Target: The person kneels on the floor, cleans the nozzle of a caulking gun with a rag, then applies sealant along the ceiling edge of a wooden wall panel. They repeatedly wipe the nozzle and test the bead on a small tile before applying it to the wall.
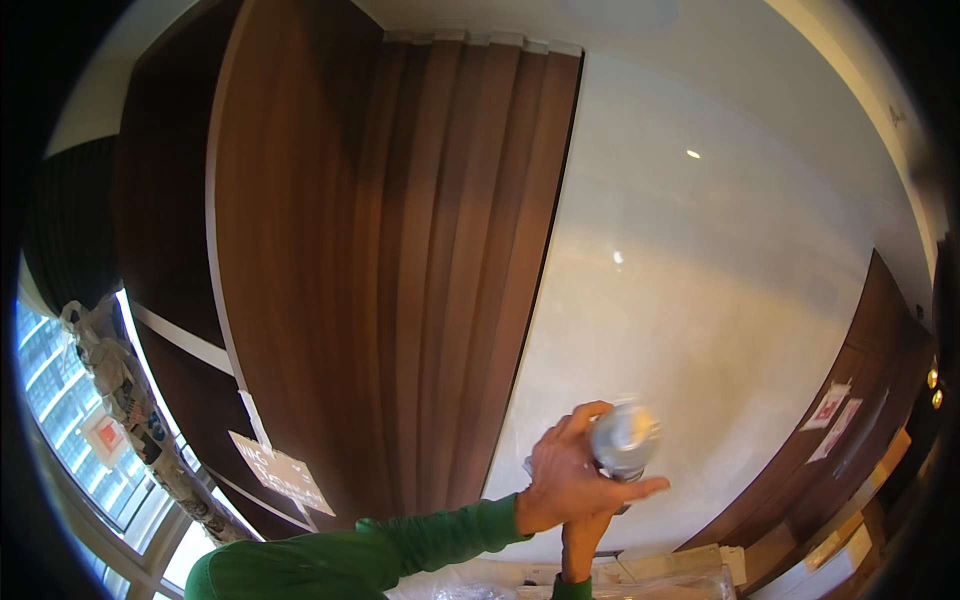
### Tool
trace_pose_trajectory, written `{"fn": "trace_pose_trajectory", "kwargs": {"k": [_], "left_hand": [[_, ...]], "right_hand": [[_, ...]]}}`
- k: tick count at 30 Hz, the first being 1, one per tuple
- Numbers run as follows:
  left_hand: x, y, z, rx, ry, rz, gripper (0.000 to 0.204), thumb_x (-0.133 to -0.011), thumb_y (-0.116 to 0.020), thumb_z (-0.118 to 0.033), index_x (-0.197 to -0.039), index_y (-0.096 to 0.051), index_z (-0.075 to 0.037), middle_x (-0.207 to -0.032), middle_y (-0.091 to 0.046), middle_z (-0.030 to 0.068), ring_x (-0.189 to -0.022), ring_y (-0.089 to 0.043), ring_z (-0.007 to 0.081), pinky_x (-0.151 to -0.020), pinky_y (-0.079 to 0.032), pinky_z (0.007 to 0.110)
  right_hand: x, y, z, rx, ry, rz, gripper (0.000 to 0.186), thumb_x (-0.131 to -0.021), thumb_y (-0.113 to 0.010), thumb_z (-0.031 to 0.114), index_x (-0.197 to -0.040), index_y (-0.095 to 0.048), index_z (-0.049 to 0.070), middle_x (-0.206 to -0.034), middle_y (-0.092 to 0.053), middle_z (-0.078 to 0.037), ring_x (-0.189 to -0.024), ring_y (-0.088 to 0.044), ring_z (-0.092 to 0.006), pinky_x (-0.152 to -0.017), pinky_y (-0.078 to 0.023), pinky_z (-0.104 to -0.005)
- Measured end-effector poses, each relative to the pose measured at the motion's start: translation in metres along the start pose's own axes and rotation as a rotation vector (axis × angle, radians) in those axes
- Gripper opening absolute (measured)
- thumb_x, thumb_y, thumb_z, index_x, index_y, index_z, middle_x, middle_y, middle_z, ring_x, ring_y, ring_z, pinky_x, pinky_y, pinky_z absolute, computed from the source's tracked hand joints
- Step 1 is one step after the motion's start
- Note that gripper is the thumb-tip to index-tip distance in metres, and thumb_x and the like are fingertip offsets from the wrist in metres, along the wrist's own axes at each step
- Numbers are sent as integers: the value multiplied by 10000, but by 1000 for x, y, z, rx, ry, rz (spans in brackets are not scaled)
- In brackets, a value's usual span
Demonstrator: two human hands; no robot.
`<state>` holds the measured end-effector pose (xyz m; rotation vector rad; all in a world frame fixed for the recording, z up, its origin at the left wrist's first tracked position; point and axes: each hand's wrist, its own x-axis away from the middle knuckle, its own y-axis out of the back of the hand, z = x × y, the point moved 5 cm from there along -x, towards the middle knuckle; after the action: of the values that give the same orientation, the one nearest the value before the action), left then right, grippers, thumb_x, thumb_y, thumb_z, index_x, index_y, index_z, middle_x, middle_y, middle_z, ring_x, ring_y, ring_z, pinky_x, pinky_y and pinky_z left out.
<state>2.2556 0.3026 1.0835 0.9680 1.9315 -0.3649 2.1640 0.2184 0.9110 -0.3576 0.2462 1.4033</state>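
Observation:
In front of me, beside the pale wall, my left hand (565,475) is curved around a silvery, glassy-looking thing with a round end (625,441). Its fingers lie along the upper left of the round end, while the thumb stretches out to the right below it. Motion blur and glare hide the exact kind of this thing. My right hand (588,536) comes up from below, crossing behind the left one. Only its wrist and lower part show, and its fingers are hidden. Both arms wear green sleeves.
Brown wood panels (300,250) with vertical ribs stand left of the pale wall (690,300). A cardboard sign (282,472) hangs low on the left, near a window (75,400). Plastic-wrapped material (640,585) lies at the bottom. Papers (826,407) hang on dark panels at right.

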Motion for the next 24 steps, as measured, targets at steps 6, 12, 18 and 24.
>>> {"fn": "trace_pose_trajectory", "kwargs": {"k": [6,12,18,24], "left_hand": [[-87,27,5,478,209,32,563,-714,-869,-173,-1166,-597,26,-1069,-690,127,-917,-688,181,-796,-588,348],[-176,45,18,830,339,193,512,-751,-657,-286,-1124,-625,63,-1101,-674,199,-940,-675,267,-850,-561,366],[-242,35,15,1007,204,525,561,-713,-687,-338,-1112,-649,54,-1070,-675,184,-917,-657,251,-845,-533,337],[-279,33,0,748,256,700,543,-747,-755,-281,-1174,-658,40,-1190,-660,173,-1042,-640,245,-928,-516,347]], "right_hand": [[-15,-5,65,-550,-278,182,488,-868,-756,170,-1235,-485,-5,-1215,-599,-159,-971,-610,-187,-743,-473,-305],[-20,-46,145,-1126,-229,638,551,-820,-760,201,-1297,-557,12,-1370,-560,-219,-1253,-541,-387,-1024,-436,-508],[-45,-69,203,-1113,-60,877,523,-768,-750,201,-1223,-581,7,-1398,-487,-366,-1373,-405,-513,-1169,-248,-591],[-50,-90,226,-1194,72,678,227,-890,-620,242,-962,-516,54,-779,-533,-139,-793,-538,-321,-868,-432,-557]]}}
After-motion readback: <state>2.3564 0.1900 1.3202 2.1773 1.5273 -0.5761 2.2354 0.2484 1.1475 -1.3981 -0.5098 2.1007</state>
